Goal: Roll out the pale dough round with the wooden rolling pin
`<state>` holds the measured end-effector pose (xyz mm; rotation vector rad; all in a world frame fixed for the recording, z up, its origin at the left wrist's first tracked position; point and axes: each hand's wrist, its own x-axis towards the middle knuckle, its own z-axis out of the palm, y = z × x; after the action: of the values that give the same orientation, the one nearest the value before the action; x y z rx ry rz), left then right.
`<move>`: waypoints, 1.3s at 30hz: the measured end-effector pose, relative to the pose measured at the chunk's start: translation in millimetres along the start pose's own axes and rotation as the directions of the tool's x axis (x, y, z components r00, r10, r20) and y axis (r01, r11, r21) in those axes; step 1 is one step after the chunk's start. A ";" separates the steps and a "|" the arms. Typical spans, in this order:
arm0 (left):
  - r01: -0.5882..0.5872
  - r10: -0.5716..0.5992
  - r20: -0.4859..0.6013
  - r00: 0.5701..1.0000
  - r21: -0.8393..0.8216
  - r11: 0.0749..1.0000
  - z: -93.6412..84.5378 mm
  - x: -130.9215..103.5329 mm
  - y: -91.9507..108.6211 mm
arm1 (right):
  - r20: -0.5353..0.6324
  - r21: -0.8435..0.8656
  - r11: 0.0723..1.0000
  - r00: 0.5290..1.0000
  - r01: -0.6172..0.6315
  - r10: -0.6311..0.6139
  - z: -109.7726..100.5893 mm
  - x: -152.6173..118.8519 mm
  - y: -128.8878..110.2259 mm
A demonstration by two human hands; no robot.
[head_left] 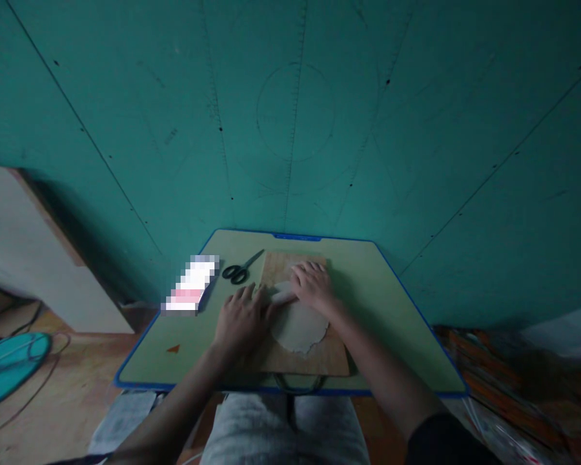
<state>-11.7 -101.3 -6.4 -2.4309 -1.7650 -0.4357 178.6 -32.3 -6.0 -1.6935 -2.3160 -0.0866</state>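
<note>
A flat round sheet of dough (297, 328) with a ragged near edge lies on a wooden board (336, 361). Across its far part runs a pale rolling pin (283, 297), slanting between my two hands. My left hand (242, 316) is closed over the pin's left end, at the board's left edge. My right hand (312, 283) is over the pin's right end, farther from me, its fingers bent together. Both ends of the pin are hidden under the hands.
Black-handled scissors (239, 270) lie left of the board, beside a blurred-out phone-like object (192, 284). An orange scrap (173, 349) is at the left of the blue-edged table (392, 310). A green wall (295, 161) rises behind; a board handle (297, 387) overhangs the front.
</note>
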 end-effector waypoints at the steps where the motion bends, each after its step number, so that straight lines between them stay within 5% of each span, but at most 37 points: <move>1: 0.000 0.000 -0.005 1.000 0.010 1.000 1.2 3.9 -3.2 | 0.012 0.001 1.000 1.000 -0.004 0.004 0.2 6.8 -1.0; 11: -0.092 0.093 -0.120 0.988 0.012 0.996 10.3 28.1 -27.5 | 0.097 0.038 0.998 0.994 -0.051 0.047 -1.1 45.6 -8.4; 18: -0.030 0.031 -0.050 0.998 0.020 0.999 4.8 -2.3 -2.4 | -0.021 -0.001 0.999 0.999 0.036 -0.036 -1.5 -11.4 1.0; 24: -0.113 0.109 -0.036 0.993 -0.147 0.983 -2.0 -22.1 1.6 | -0.141 0.072 0.986 0.981 0.147 -0.136 -6.0 -78.5 6.9; 28: 0.089 -0.086 0.026 0.996 -0.390 0.917 -8.4 -30.6 -17.0 | -0.200 0.121 0.976 0.967 0.183 -0.156 -4.7 -97.1 8.9; 32: 0.305 -0.274 0.135 0.952 -0.495 0.814 -14.8 -39.8 -39.0 | -0.228 0.192 0.965 0.964 0.181 -0.135 -0.9 -95.7 10.4; 35: 0.334 -0.253 0.220 0.942 -0.556 0.761 -15.7 -45.2 -46.0 | -0.245 0.227 0.954 0.959 0.197 -0.140 0.7 -93.7 12.2; 39: 0.313 -0.247 0.195 0.949 -0.656 0.686 -13.5 -48.4 -44.2 | -0.265 0.269 0.942 0.956 0.200 -0.127 0.7 -94.6 14.0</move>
<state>-69.4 -134.7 -11.2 -2.6177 -2.3605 -1.2315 218.2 -115.4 -32.0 -1.2675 -2.1571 0.0164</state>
